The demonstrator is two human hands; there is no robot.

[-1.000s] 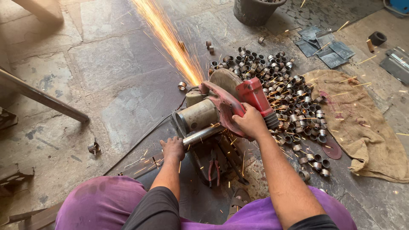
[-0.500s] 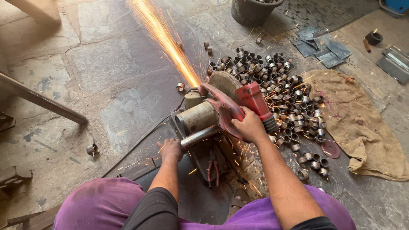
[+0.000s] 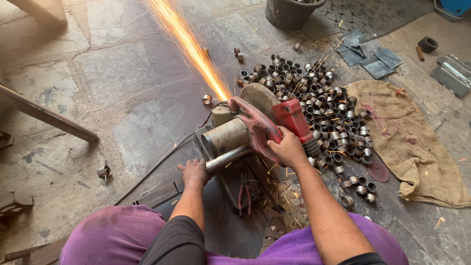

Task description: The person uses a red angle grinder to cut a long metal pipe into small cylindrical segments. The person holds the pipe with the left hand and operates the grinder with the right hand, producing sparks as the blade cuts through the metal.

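Right hand [image 3: 288, 147] clamped around the red handle [image 3: 293, 119] of a chop saw [image 3: 248, 125], fingers wrapped tight. Left hand [image 3: 195, 171] closed over the near end of a steel pipe [image 3: 227, 158] running from the fingers in under the blade. Sparks [image 3: 189, 41] streaming away beyond the saw. Just right of the right-hand fingers, a heap of cut rings [image 3: 319, 105], a sack [image 3: 409, 135] past it.
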